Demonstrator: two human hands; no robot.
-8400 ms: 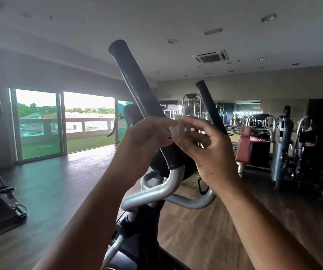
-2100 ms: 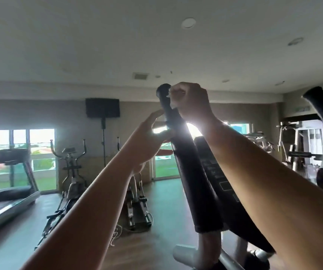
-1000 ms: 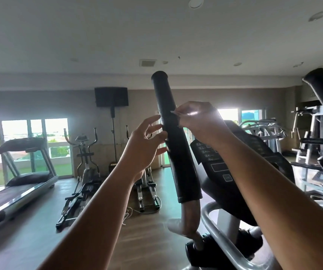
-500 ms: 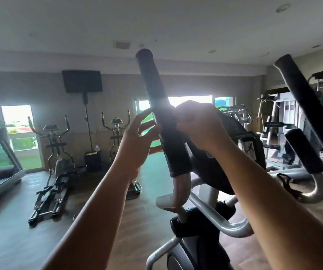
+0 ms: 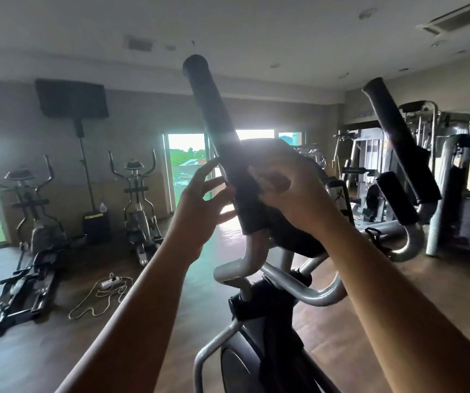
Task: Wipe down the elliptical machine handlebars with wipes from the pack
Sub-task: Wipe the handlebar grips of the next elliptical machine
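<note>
A dim gym room was shown, backlit by a bright window (image 5: 188, 163), and most of the foreground was filled by the elliptical machine (image 5: 256, 350). Its left handlebar (image 5: 214, 114) was seen rising steeply from a silver tube, its black foam grip uppermost. The right handlebar (image 5: 398, 143) stood well apart at the right, untouched. Other ellipticals (image 5: 137, 194) were parked by the far wall, and a power strip (image 5: 109, 283) lay with its cable loose on the floor. The left hand (image 5: 199, 208) was held open against the left side of the grip's lower part, its fingers (image 5: 214, 184) spread and only the tips touching the foam. The right hand (image 5: 293, 191) was set against the opposite side at about the same height, its fingers (image 5: 270, 191) curled. Whether a wipe was pinched there could not be told against the glare, and the pack was not in view. Trouble was judged likeliest from the bar itself: if it pivots, as such bars usually do, it could be swung away under a firm stroke with so light a steadying touch, and any wipe could be dragged loose. The bottom edge of the foam could also be missed, since streaks would be hidden by the backlight.
</note>
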